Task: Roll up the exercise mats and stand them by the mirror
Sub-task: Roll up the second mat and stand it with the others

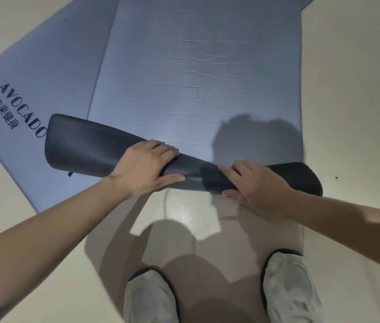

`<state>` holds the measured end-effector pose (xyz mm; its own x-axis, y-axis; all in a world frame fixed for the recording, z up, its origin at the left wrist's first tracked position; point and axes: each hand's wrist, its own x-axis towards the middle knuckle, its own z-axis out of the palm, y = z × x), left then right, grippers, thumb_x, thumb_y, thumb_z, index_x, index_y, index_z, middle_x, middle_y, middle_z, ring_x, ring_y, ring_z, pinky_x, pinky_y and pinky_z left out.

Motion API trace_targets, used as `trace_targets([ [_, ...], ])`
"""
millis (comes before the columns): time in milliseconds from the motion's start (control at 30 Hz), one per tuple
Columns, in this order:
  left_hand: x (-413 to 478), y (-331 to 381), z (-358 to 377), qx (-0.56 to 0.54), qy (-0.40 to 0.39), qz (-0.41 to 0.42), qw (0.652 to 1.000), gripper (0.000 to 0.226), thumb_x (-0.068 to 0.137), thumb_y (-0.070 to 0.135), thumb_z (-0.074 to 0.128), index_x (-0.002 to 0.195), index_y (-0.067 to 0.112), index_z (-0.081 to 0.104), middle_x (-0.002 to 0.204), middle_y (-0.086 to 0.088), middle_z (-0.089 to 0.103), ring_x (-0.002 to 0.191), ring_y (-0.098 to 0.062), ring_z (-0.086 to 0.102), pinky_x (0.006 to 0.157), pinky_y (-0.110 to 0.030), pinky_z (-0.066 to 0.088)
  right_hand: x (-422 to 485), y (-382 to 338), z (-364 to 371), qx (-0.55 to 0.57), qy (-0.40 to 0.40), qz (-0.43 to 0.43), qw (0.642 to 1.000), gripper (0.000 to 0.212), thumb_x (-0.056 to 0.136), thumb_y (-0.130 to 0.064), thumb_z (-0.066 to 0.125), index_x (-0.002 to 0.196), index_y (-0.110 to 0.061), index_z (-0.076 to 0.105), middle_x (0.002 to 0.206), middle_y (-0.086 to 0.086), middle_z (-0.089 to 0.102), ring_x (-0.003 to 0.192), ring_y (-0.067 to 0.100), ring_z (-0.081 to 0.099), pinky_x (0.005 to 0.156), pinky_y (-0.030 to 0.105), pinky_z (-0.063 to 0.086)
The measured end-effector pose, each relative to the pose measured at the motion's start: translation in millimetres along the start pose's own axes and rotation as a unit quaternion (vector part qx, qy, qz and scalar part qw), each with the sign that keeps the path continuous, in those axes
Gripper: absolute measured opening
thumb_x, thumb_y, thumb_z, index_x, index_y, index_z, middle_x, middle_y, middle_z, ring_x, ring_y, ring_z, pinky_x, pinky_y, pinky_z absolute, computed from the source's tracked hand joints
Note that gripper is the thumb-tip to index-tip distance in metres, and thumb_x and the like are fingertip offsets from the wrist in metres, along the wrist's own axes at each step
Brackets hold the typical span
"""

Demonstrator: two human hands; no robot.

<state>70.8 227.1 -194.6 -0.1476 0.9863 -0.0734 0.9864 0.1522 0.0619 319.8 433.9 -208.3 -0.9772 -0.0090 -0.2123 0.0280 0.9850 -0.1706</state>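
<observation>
Rolling has barely started: your left grip point(144, 167) and right grip point(258, 186) both clasp the first dark turn of the top mat point(196, 66), the rest lying flat on the floor point(347, 113) beyond them, the second mat point(44, 73) left of them unrolled, no mirror in sight.

A pale cream floor point(352, 94), smooth and faintly glossy, fills the background.
</observation>
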Motion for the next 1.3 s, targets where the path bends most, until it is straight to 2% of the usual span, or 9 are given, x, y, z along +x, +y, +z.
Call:
trace_targets([
  [167,-14,-10,1,0.034,0.04,-0.061,0.997,0.074,0.092,0.077,0.044,0.134,0.019,0.062,0.126,-0.002,0.07,0.114,-0.028,0.063,0.103,-0.045,0.042,27,32,-35,0.154,-0.095,0.063,0.981,0.053,0.103,-0.058,0.039,0.147,-0.028,0.043,0.126,-0.002,0.062,0.111,0.024,0.059,0.096,0.038,0.045],
  [333,21,-38,-4,0.059,-0.019,-0.071,0.996,0.086,0.089,0.088,0.013,0.112,0.021,0.062,0.09,-0.004,0.07,0.082,-0.032,0.066,0.071,-0.041,0.045,60,63,-55,0.215,-0.133,0.097,0.963,0.049,0.101,-0.06,0.041,0.141,-0.034,0.051,0.124,-0.004,0.066,0.111,0.021,0.061,0.091,0.034,0.04],
  [467,63,-64,-13,0.015,-0.087,-0.094,0.992,0.089,0.077,0.096,0.006,0.11,0.029,0.055,0.086,0.0,0.071,0.083,-0.03,0.065,0.066,-0.037,0.039,75,70,-62,0.07,-0.047,0.15,0.985,0.057,0.103,-0.059,0.033,0.151,-0.03,0.045,0.134,0.006,0.06,0.116,0.032,0.059,0.095,0.044,0.045],
  [600,94,-75,-18,-0.009,-0.161,-0.096,0.982,0.083,0.078,0.094,0.018,0.119,0.033,0.056,0.097,-0.002,0.071,0.093,-0.031,0.063,0.073,-0.039,0.036,68,40,-45,-0.016,0.047,0.123,0.991,0.069,0.099,-0.066,0.03,0.151,-0.024,0.046,0.132,0.013,0.058,0.115,0.037,0.056,0.098,0.051,0.045],
  [733,109,-78,-18,-0.034,-0.192,-0.104,0.975,0.075,0.085,0.089,0.028,0.134,0.038,0.055,0.115,0.001,0.068,0.108,-0.028,0.062,0.078,-0.038,0.036,60,30,-20,-0.08,0.023,0.108,0.991,0.101,0.081,-0.084,0.045,0.159,-0.019,0.033,0.147,0.021,0.047,0.128,0.043,0.047,0.112,0.06,0.035],
  [867,110,-80,-16,-0.056,-0.076,-0.097,0.991,0.063,0.09,0.082,0.037,0.124,0.035,0.062,0.112,0.009,0.062,0.106,-0.02,0.063,0.075,-0.035,0.043,74,47,-23,-0.071,-0.01,0.093,0.993,0.108,0.08,-0.087,0.045,0.161,-0.021,0.02,0.147,0.018,0.044,0.127,0.039,0.048,0.111,0.054,0.038],
  [1033,91,-58,-14,-0.023,0.096,-0.04,0.994,0.055,0.09,0.066,0.047,0.111,0.022,0.074,0.101,0.001,0.07,0.089,-0.027,0.063,0.072,-0.036,0.045,91,69,-37,0.024,-0.071,0.102,0.992,0.103,0.081,-0.089,0.044,0.162,-0.033,0.013,0.144,0.003,0.044,0.127,0.026,0.045,0.107,0.039,0.037],
  [1200,72,-30,5,0.016,0.086,-0.064,0.994,0.097,0.074,0.089,0.058,0.143,0.021,0.058,0.136,-0.005,0.064,0.125,-0.034,0.058,0.112,-0.05,0.038,106,91,-53,0.127,-0.086,0.114,0.982,0.095,0.077,-0.086,0.057,0.155,-0.039,0.03,0.132,-0.004,0.056,0.119,0.023,0.055,0.096,0.038,0.044],
  [1300,90,-42,-5,0.023,0.04,-0.076,0.996,0.105,0.067,0.098,0.051,0.145,0.029,0.052,0.136,-0.004,0.064,0.125,-0.031,0.059,0.112,-0.047,0.038,116,100,-66,0.21,-0.114,0.127,0.963,0.087,0.077,-0.081,0.065,0.149,-0.039,0.04,0.137,-0.007,0.06,0.123,0.021,0.057,0.103,0.039,0.044],
])
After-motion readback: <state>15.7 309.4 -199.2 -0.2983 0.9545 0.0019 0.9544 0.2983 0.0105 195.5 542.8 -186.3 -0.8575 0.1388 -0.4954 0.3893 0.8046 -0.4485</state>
